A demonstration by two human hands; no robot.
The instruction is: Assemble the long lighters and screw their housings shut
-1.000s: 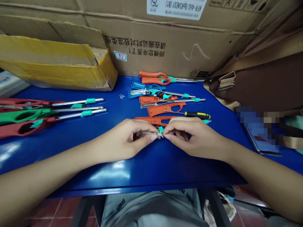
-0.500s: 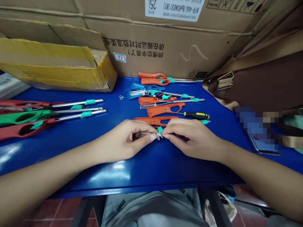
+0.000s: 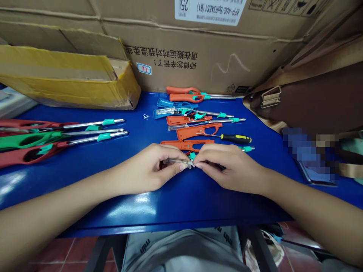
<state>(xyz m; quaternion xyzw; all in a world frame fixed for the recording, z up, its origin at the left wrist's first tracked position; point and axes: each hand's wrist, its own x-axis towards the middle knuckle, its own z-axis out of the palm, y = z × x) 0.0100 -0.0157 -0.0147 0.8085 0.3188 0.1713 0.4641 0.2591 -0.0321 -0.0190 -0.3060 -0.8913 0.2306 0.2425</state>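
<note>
My left hand (image 3: 149,170) pinches a small clear tube-like part (image 3: 175,162) over the blue table (image 3: 176,204). My right hand (image 3: 231,166) meets it from the right, fingers pinched at the tube's tip, where a tiny pale piece sits. Just behind my hands lies an orange lighter shell (image 3: 185,144) with a teal trigger. What my right fingers grip is too small to name.
More orange and blue lighter parts (image 3: 195,117) and a black-and-yellow screwdriver (image 3: 235,138) lie behind. Several finished long lighters (image 3: 56,138) rest at the left. A yellow-taped carton (image 3: 65,77), large cardboard boxes (image 3: 198,49) and a brown bag (image 3: 312,98) ring the table.
</note>
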